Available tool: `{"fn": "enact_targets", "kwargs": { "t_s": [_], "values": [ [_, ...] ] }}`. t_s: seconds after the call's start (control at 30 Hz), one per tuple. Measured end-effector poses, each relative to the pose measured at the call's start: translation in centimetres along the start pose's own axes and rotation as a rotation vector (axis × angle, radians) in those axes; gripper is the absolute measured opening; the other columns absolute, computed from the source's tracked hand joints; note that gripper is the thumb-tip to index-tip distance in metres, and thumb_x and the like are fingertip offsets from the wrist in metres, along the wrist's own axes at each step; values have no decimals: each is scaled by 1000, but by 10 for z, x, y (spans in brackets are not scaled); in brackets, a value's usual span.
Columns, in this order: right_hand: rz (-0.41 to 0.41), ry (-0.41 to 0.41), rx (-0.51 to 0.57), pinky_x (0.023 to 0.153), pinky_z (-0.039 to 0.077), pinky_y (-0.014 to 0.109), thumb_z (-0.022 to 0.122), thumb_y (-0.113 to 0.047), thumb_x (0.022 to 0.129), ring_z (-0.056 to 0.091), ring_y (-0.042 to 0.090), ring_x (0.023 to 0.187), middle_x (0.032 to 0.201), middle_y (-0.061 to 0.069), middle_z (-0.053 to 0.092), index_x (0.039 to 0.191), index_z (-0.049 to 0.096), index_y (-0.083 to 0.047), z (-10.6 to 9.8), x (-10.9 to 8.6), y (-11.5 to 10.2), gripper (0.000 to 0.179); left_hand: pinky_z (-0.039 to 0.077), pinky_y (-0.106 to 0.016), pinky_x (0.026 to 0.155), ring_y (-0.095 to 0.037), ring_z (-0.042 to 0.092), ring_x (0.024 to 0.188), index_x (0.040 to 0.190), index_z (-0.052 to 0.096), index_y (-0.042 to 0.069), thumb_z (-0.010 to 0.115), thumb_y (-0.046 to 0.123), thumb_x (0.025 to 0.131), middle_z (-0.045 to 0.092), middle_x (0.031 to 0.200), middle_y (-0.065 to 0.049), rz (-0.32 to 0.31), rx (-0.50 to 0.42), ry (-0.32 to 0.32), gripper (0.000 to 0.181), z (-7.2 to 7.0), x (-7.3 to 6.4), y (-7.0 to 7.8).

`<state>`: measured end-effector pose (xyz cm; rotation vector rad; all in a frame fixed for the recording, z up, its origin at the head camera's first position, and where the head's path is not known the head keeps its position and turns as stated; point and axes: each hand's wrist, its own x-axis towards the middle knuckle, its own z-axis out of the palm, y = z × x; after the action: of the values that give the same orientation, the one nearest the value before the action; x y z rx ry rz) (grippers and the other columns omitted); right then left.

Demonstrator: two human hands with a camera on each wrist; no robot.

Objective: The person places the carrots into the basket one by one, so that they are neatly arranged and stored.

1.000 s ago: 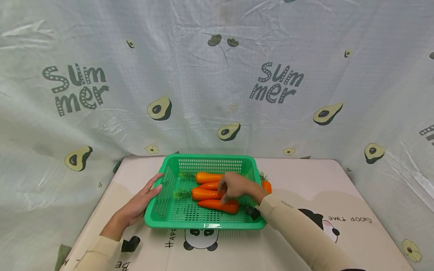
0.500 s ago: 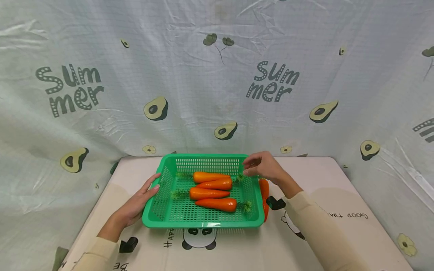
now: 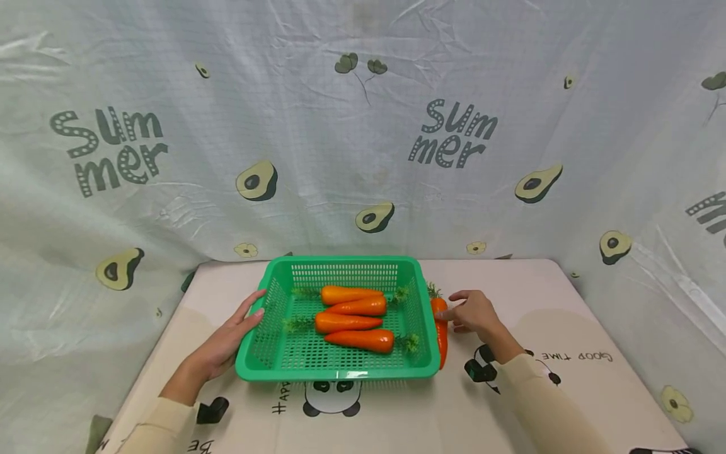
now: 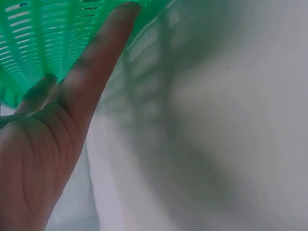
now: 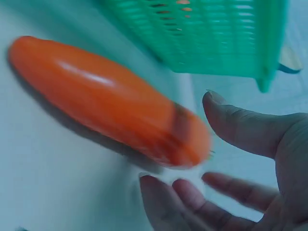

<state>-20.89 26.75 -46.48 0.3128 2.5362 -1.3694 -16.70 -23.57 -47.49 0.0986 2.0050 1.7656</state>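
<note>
A green plastic basket (image 3: 338, 373) stands on the table with several orange carrots (image 3: 348, 323) lying inside, their green tufts pointing left or right. My left hand (image 3: 224, 343) rests against the basket's left side; the left wrist view shows its fingers (image 4: 98, 62) extended along the slotted wall. Outside the right wall lies another carrot (image 3: 440, 340), tuft toward the back. My right hand (image 3: 478, 313) is beside that carrot's thick end. In the right wrist view, thumb and fingers are spread apart near the carrot (image 5: 110, 101), without gripping it.
The pale table (image 3: 567, 315) carries printed pandas and lettering. Behind it hangs a patterned plastic sheet (image 3: 317, 157), which also covers both sides. Black camera mounts (image 3: 481, 371) sit at the wrists.
My right hand has left the carrots inside the basket, crossed over the right rim and come down beside the outside carrot. My left hand has stayed at the basket's left side.
</note>
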Motion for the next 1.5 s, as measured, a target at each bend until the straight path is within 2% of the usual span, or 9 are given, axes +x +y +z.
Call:
{"fn": "enact_targets", "kwargs": {
  "t_s": [0.13,0.33,0.53,0.83,1.1,1.5],
  "values": [
    [50,7,-56,66,60,34,83,-17,86,68,24,70,103,21,68,139,55,6,13,-2,9,64,49,-37,104,-36,42,143,168,-3,37,37,49,113,10,171,-22,0,5,-4,69,1,2,-1],
    [22,22,-109,64,56,33,75,-12,85,65,24,74,111,24,68,137,57,8,21,-2,10,58,49,-37,103,-35,43,142,167,0,39,38,51,112,14,171,-21,-25,-6,18,68,3,2,-3],
    [25,13,-61,65,58,34,75,-11,84,65,24,73,106,22,68,136,58,8,20,-3,9,58,51,-39,101,-36,46,140,167,1,39,39,51,112,18,169,-22,-21,-22,24,68,4,3,-2],
    [35,-20,39,73,63,41,80,-12,84,71,24,77,117,27,67,140,54,6,10,-2,3,65,52,-38,100,-33,47,137,167,1,39,38,49,112,13,171,-21,-18,-10,32,67,2,-1,-1],
    [19,-17,94,74,64,43,81,-14,85,72,26,81,128,32,62,145,50,7,-1,-3,-7,71,51,-37,100,-31,46,138,167,0,39,37,50,112,13,171,-20,-11,-19,17,67,-1,0,-1],
    [-31,-36,145,74,64,44,80,-12,87,73,25,80,129,33,63,149,48,5,-15,-7,-23,71,49,-38,101,-33,45,138,167,1,40,37,51,112,13,170,-19,-30,-34,27,66,0,0,-1]
  ]
}}
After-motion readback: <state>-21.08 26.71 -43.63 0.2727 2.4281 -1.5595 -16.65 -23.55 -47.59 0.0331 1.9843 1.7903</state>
